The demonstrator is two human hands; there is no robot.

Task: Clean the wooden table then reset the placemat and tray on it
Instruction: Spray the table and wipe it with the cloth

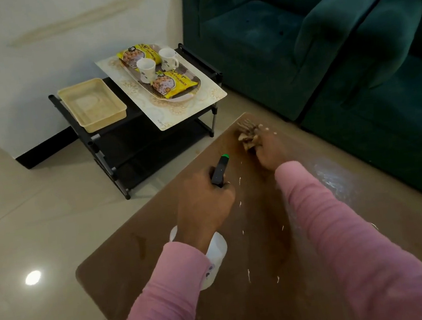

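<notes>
**Right hand [268, 152] holds cloth [248, 134] at the table's [276, 299] far corner**

Its fingers curl round the beige cloth, pressed on the wood and blurred. The left hand [204, 201] grips a spray bottle [220, 169] above the table's middle. White flecks dot the table. Beyond the table's far left edge, the placemat [207, 98] and tray [177, 99] sit on a black rack [110, 135].

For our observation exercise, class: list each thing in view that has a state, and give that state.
Table: flecked with white droplets.
Bottle: gripped by left hand, nozzle forward.
Cloth: bunched, held by right hand at table's far corner.
Placemat: flat on rack.
Tray: on placemat, loaded.
Cups: upright on tray.
Packets: lying on tray.
Basket: empty, on rack.
</notes>
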